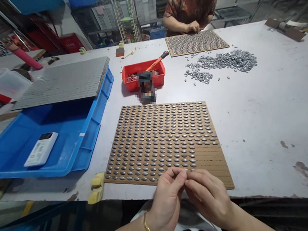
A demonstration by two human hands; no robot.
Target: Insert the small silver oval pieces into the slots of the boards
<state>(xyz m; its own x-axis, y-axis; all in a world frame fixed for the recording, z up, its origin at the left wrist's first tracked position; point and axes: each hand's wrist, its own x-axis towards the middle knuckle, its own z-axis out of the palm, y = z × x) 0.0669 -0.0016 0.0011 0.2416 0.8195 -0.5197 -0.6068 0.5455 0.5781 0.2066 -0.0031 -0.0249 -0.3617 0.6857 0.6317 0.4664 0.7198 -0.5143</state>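
Observation:
My left hand (171, 190), with a gold bracelet at its wrist, is closed in a pinch over the near edge of a cardboard sheet (211, 163). Thumb and fingers of my right hand (210, 194) are pinched too, and the fingertips of both hands meet. Whatever lies between them is too small and covered to make out. Rows of silver almond-shaped metal pieces (152, 137) stand on the cardboard. At its near right the slit lines in the cardboard are bare, and my hands cover part of the nearest rows.
Loose silver pieces (234, 60) lie heaped farther back. A red bin (157, 80) holds an orange-handled tool (157, 61). To the left is a blue crate (83, 141) with a white device (41, 149) and a filled sheet (65, 80) across it. Opposite, a person (190, 11) handles another sheet (198, 44).

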